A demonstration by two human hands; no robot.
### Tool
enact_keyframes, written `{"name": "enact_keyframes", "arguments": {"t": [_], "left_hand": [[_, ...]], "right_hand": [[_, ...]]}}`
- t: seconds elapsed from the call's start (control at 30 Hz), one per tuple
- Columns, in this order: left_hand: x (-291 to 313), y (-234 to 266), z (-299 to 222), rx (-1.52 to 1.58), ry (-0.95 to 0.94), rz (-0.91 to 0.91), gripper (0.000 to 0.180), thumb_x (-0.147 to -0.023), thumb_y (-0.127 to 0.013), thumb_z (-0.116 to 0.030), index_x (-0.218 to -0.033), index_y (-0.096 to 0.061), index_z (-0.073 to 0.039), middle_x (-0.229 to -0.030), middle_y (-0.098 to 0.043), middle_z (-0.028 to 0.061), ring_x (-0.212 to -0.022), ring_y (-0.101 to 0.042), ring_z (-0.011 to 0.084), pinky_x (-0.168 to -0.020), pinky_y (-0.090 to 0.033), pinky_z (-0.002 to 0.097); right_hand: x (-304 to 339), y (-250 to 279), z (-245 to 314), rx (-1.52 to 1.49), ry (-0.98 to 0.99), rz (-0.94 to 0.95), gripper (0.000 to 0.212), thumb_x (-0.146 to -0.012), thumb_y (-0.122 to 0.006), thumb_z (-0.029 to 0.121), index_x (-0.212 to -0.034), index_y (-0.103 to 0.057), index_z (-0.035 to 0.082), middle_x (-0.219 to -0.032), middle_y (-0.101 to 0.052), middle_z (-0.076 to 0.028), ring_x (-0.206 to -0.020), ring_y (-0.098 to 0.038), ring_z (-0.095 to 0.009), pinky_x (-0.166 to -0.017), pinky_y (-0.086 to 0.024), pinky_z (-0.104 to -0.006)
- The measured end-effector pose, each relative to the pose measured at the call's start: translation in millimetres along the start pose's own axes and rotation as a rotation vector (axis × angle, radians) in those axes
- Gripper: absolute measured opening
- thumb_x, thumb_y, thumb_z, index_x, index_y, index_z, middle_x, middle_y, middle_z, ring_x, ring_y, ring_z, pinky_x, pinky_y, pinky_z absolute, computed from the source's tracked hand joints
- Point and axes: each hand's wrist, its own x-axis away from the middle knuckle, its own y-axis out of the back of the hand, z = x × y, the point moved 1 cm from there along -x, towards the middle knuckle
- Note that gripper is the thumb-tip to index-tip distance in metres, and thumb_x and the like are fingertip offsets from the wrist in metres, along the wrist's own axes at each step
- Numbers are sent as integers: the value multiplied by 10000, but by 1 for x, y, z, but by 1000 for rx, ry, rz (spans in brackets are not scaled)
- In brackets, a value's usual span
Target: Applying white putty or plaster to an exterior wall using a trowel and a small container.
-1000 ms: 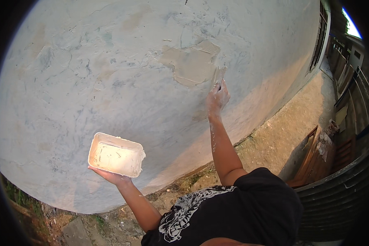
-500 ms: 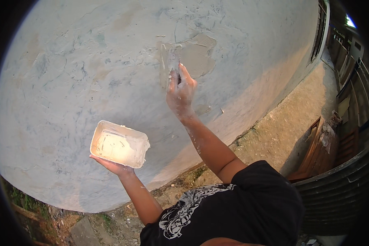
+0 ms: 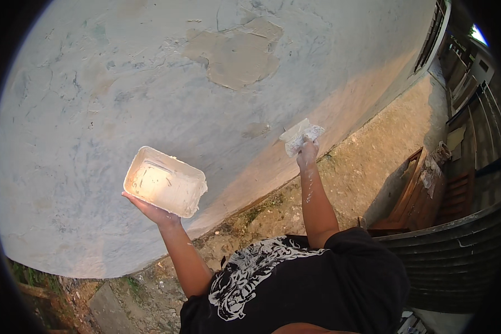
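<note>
My left hand (image 3: 156, 212) holds a pale rectangular tub (image 3: 178, 186) from beneath, its opening facing me. Creamy putty coats the tub's inside and lumps along its right rim. At the right, my right hand (image 3: 308, 151) is closed around a wide putty knife (image 3: 299, 134) smeared with white putty; its grip is mostly hidden by the fingers and smears. The knife is beside the lower part of the grey plastered wall (image 3: 111, 111); whether it touches cannot be told. Higher up, a damp beige patch of putty (image 3: 239, 58) spreads over the wall.
A strip of bare ground (image 3: 373, 145) runs along the wall's foot, with rubble at the lower left. To the right lie brown wooden panels (image 3: 409, 200) and a dark corrugated sheet (image 3: 445, 261). A barred window (image 3: 431, 39) is at the wall's far end.
My right hand has drawn the putty knife off the beige patch, down and to the right. The patch now shows whole. The tub remains in my left hand, slightly tilted.
</note>
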Motion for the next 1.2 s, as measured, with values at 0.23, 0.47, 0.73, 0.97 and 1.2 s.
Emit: {"name": "enact_keyframes", "arguments": {"t": [0.23, 0.47, 0.73, 0.97, 1.2], "left_hand": [[6, -16, 51, -7, 138, -41, 803, -958, -224, -727, -1451, -377, -112, -1406, -485, 146, -1249, -524, 360, -1017, -480, 541], [30, -25, 92, -31, 197, -145, 784, -967, -235, -712, -1441, -408, -113, -1413, -485, 142, -1242, -528, 357, -1019, -474, 537], [45, -20, 112, -53, 179, -157, 770, -979, -224, -695, -1442, -407, -107, -1420, -479, 142, -1246, -523, 355, -1025, -467, 527], [54, -45, 137, -91, 186, -199, 748, -990, -230, -677, -1432, -414, -102, -1397, -496, 135, -1231, -533, 339, -1018, -476, 504], [49, -36, 128, 4, 179, -70, 771, -972, -243, -704, -1429, -423, -109, -1390, -508, 137, -1231, -542, 351, -1005, -486, 531]], "right_hand": [[-51, 74, -54, 110, -218, -125, 442, -898, -491, -39, -1335, -492, 23, -1160, -614, -132, -988, -654, -288, -813, -564, -448], [-76, 85, -86, 41, -324, -220, 240, -897, -528, -31, -1132, -562, 2, -956, -600, -95, -775, -628, -251, -629, -553, -429], [-32, 11, -66, 96, -295, -324, 340, -928, -552, 16, -1262, -527, -40, -1034, -637, -142, -816, -661, -235, -641, -547, -360], [-4, -12, -15, -84, -207, 162, 274, -943, -551, -3, -1217, -545, -3, -1073, -642, -102, -927, -660, -224, -786, -569, -355], [-43, 60, 21, -95, -183, 17, 285, -957, -545, 34, -1238, -521, -5, -1078, -632, -114, -944, -655, -246, -795, -569, -392]]}}
